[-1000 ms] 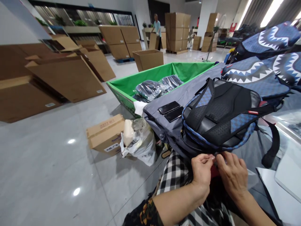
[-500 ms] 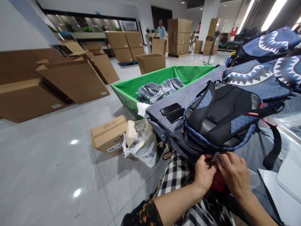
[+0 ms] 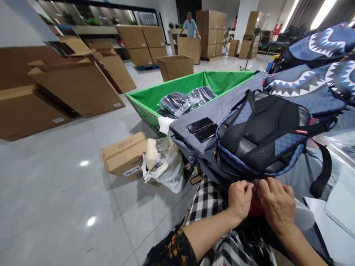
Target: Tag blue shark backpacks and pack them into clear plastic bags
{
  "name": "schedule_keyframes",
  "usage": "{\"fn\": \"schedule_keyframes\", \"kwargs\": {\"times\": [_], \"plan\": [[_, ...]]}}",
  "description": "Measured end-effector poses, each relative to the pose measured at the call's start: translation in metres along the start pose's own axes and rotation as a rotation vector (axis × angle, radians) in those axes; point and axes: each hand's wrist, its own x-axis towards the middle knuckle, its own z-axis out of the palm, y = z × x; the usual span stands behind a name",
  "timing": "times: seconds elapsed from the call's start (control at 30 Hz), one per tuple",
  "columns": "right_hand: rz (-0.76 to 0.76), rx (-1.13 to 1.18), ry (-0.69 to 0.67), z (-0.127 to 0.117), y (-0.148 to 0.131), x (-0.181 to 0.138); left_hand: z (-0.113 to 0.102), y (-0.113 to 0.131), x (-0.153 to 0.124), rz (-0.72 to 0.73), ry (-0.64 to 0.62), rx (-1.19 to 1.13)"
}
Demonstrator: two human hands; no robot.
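Observation:
A black and blue checkered backpack [image 3: 266, 136] lies back-side up on a grey cloth-covered table [image 3: 219, 109]. My left hand [image 3: 239, 199] and my right hand [image 3: 277, 205] meet at its near bottom edge, fingers curled and pinched together over something small. A bit of red [image 3: 255, 208] shows between them; what they grip is hidden. Two dark phones [image 3: 203, 129] lie on the cloth left of the backpack.
Shark-mouth backpacks [image 3: 307, 85] are stacked at the back right. A green-lined bin [image 3: 177, 92] holds plastic-wrapped packs. A small carton [image 3: 124, 157] and a white plastic bag [image 3: 165, 166] sit on the floor. Flattened cardboard boxes [image 3: 74, 85] lean left. A person [image 3: 190, 26] stands far back.
My hands stay at the backpack's bottom edge, shifting only slightly; a small grey flap seen by my right fingers half a second ago is now covered. The camera moved a little.

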Motion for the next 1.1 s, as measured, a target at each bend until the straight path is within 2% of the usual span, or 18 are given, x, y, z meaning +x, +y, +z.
{"fn": "schedule_keyframes", "kwargs": {"times": [0.1,0.2,0.27,0.4,0.47,0.63,0.73,0.87,0.93,1.0,1.1], "plan": [[-0.050,0.080,-0.024,-0.004,0.001,-0.004,0.003,0.010,0.002,-0.033,-0.052,-0.082],[-0.049,0.149,-0.026,-0.007,0.003,-0.005,0.008,0.020,0.004,-0.100,-0.041,-0.135],[-0.032,0.151,-0.015,-0.007,0.003,-0.004,0.007,0.026,0.005,-0.087,-0.047,-0.099],[0.013,0.173,0.049,-0.002,0.003,-0.002,-0.005,0.035,0.001,0.008,-0.145,-0.038],[0.036,0.206,0.081,0.000,0.003,-0.002,-0.012,0.031,-0.005,0.032,-0.150,-0.073],[0.086,0.291,0.120,0.004,0.006,-0.004,-0.013,0.003,-0.019,-0.027,0.032,-0.248],[0.128,0.404,0.117,0.006,0.012,-0.005,0.003,-0.009,-0.018,-0.126,-0.033,-0.466],[0.282,0.706,0.001,0.006,0.022,-0.003,0.022,-0.007,-0.012,-0.347,-0.132,-0.776],[0.417,0.854,-0.117,0.004,0.026,-0.001,0.025,-0.003,-0.010,-0.339,-0.174,-0.765],[0.533,0.984,-0.225,0.001,0.028,0.000,0.026,-0.003,-0.009,-0.305,-0.158,-0.760],[0.619,1.094,-0.275,-0.001,0.030,0.000,0.029,-0.005,-0.010,-0.378,-0.108,-0.954]]}}
